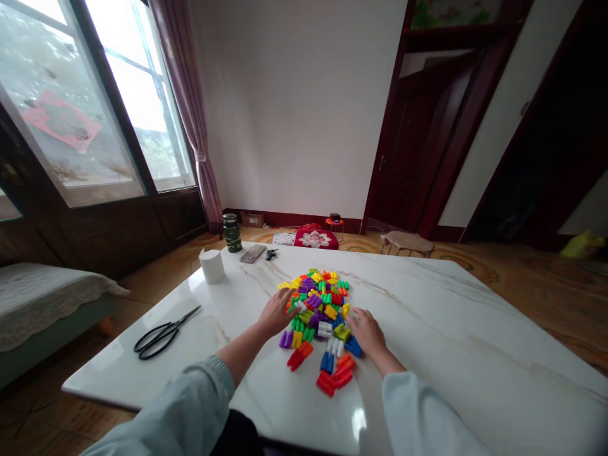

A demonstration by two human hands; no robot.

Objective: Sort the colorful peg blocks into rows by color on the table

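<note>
A heap of small plastic building blocks [325,329] in red, orange, yellow, green, blue, purple and white lies on the white marble-patterned table [427,329]. My left hand [279,311] reaches over the left side of the heap, its fingers stretched out among the blocks. Along the right side is my right hand [368,332], fingers apart, with its thumb and fingertips close to a yellow block [346,310]. Whether the fingertips touch the blocks is hard to make out. Nearer to me, a few red blocks [325,383] and a blue block [327,362] lie at the heap's front edge.
Black-handled scissors [164,335] lie on the table's left part. Farther back stand a white paper roll [211,266] and a camouflage flask [232,232], beside a phone [253,253] and keys [271,254]. Beyond the table is a round stool [407,242].
</note>
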